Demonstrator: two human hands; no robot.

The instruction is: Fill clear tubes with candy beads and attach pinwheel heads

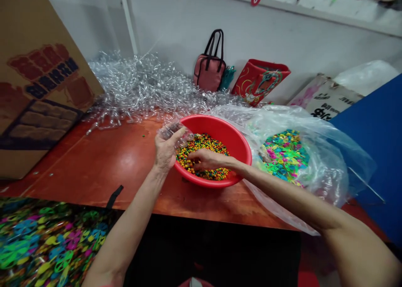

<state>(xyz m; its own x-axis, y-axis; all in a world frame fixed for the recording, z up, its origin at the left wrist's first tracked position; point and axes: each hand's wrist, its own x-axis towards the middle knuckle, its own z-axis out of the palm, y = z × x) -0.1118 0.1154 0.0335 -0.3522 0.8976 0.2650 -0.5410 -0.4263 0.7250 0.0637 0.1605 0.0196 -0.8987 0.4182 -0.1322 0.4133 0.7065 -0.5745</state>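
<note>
A red plastic basin [237, 142] stands on the orange-red table, holding a heap of small round beads or candies [216, 146] in yellow, orange, green and dark colours. At its left rim, my left hand [165, 149] is closed around several clear plastic tubes [180, 134]. Inside the basin, my right hand [204, 159] dips its curled fingertips into the small balls. Whether anything is pinched between those fingers is hidden.
Many clear tubes [147, 84] are piled along the wall. A clear bag of colourful plastic pieces [287, 155] lies right of the basin. A cardboard box [40, 86] stands left, a pink handbag [209, 71] and red gift bag [260, 81] behind. More colourful pieces [47, 241] fill the lower left.
</note>
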